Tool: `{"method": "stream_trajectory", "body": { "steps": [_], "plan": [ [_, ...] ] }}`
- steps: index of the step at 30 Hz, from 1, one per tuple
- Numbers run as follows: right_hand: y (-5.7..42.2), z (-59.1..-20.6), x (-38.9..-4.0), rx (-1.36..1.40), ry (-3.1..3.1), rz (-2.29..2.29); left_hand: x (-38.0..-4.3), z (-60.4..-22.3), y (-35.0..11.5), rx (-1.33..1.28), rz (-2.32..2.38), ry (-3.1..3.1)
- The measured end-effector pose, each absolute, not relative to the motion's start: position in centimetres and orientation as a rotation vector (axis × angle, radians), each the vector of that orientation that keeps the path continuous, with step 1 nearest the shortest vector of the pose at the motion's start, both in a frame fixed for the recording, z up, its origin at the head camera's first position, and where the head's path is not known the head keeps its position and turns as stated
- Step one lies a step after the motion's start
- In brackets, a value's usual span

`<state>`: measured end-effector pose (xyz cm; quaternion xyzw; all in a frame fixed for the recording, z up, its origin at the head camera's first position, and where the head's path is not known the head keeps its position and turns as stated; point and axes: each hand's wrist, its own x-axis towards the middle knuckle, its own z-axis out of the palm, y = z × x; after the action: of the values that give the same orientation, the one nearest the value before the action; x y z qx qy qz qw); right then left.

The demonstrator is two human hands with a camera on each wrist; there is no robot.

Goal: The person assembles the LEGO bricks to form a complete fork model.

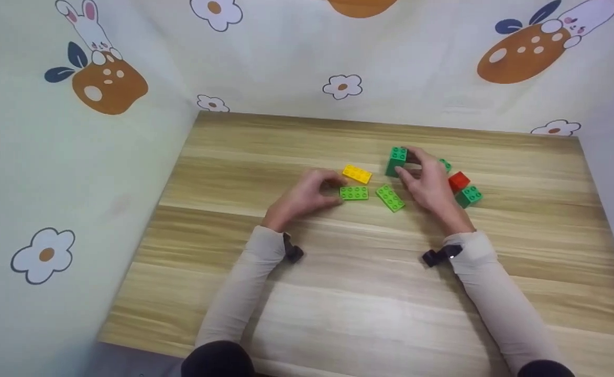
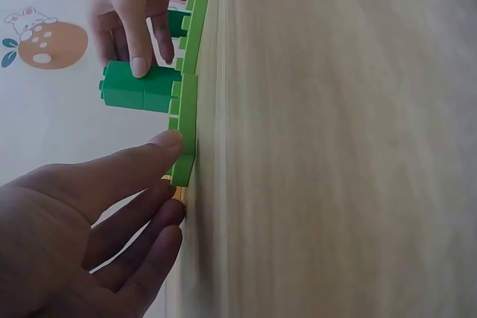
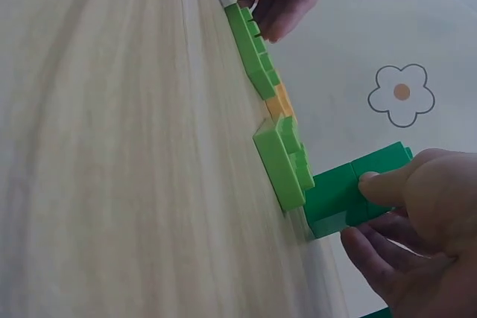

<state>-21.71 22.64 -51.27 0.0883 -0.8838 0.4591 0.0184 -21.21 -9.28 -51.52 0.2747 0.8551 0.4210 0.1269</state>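
Backdrop (image 1: pixel 265 68): pale sheeting w/ bunnies & flowers, behind far edge of wood-grain table (image 1: pixel 338 293).
R hand (image 1: pixel 430 183): thumb & fingers pinch upright grn stack (image 1: pixel 394 167), approx mid-table L–R, nearer far edge; can't tell if base touches tabletop.
L hand (image 1: pixel 307 193): fingers loosely bent, spread round L end of left lime brick (image 1: pixel 354 193); no grip seen, contact unclear.
Nearby: yellow brick (image 1: pixel 357 174) just beyond it, far-edge side; right lime brick (image 1: pixel 390 198) lies angled, betw. it & R hand; red brick (image 1: pixel 459 181) & corner grn brick (image 1: pixel 469 196) toward table's R edge.
Technique: prob. best w/ thumb nr stack's seam, stack plumb, so both halves stay tight; L hand should meet lime's long sides evenly, w/o nudging yellow.
Head vs wrists: head gets stack's top studs & full layout; wrist cams get the seam (2 bricks), yellow only a sliver.
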Motion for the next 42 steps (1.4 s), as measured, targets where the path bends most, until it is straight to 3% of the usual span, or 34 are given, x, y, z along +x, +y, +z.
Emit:
{"method": "stream_trajectory", "body": {
  "steps": [19, 42],
  "plan": [
    [22.8, -51.6, -16.5, 0.364, -2.889, 1.266, -20.7, -51.8, -8.6, 0.836, 1.132, 2.547],
    [23.9, -51.7, -16.3, 0.501, -3.023, 1.294, -20.4, -52.0, -7.2, 0.837, 1.151, 2.525]
  ]
}}
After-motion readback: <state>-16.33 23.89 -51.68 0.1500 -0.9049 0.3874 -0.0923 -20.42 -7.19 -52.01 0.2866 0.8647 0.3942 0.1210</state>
